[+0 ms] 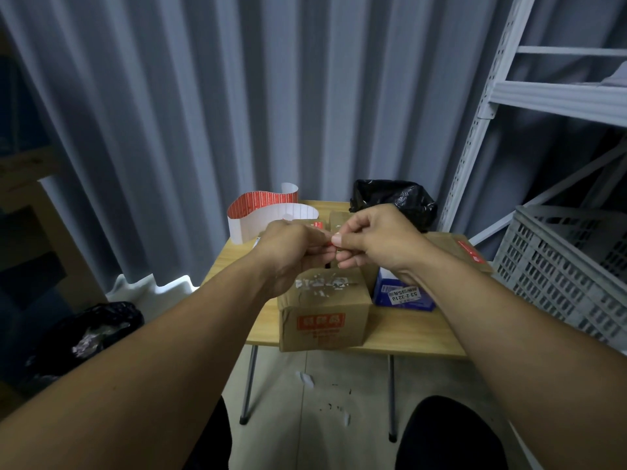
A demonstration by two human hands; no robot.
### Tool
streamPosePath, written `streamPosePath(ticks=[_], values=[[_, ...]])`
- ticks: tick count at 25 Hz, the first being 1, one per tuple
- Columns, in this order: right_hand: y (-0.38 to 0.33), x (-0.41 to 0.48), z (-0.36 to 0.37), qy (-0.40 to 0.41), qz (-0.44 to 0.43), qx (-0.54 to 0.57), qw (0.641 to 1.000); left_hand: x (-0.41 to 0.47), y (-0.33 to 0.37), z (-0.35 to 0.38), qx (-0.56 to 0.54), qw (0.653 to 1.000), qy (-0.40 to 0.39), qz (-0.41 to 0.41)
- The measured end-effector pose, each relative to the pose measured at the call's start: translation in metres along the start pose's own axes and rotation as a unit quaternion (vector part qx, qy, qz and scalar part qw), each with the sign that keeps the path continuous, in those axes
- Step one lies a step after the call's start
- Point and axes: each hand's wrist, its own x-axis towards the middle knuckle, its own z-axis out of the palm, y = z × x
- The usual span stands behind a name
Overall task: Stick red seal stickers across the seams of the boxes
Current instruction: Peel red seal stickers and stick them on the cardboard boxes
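Above the small wooden table (403, 334), my left hand (288, 252) and my right hand (376, 239) meet, both pinching a small red seal sticker (330, 245) between fingertips. Below them stands a brown cardboard box (322, 313) with torn white tape remnants along its top seam and a red label on its front. A curled strip of red stickers on white backing (261, 212) stands at the table's far left. More brown boxes (339, 217) sit behind my hands, mostly hidden.
A blue box (403, 296) with a white label sits right of the brown box, a flat brown carton (468, 252) beyond it. A black bag (393, 198) lies at the back, a grey plastic crate (570, 269) and white shelving (488, 106) stand right. Another black bag (88, 330) lies on the floor left.
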Motion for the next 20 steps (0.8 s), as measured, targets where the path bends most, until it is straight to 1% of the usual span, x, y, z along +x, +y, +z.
streamPosePath(ticks=[4, 6, 8, 11, 14, 17, 20], values=[[-0.002, 0.001, -0.007, 0.036, -0.003, 0.014, 0.999, 0.003, 0.004, 0.004, 0.039, 0.998, -0.045, -0.008], [-0.004, 0.006, -0.008, 0.038, -0.006, -0.001, 0.999, 0.010, 0.004, 0.005, 0.044, 0.997, -0.059, -0.007], [-0.008, 0.014, -0.008, 0.049, -0.006, -0.002, 0.999, 0.023, 0.007, 0.005, 0.042, 0.998, -0.053, -0.006], [-0.012, 0.026, -0.008, 0.088, -0.003, 0.017, 0.996, 0.039, 0.015, 0.008, 0.030, 0.999, -0.044, 0.006], [-0.016, 0.039, -0.009, 0.105, 0.009, -0.011, 0.994, 0.055, 0.015, 0.009, 0.020, 0.999, -0.023, 0.022], [-0.016, 0.056, -0.014, 0.129, 0.023, -0.031, 0.991, 0.072, 0.015, 0.015, 0.037, 0.998, -0.016, 0.040], [-0.010, 0.082, -0.026, 0.151, 0.032, -0.030, 0.988, 0.101, 0.019, 0.023, 0.055, 0.998, -0.012, 0.041]])
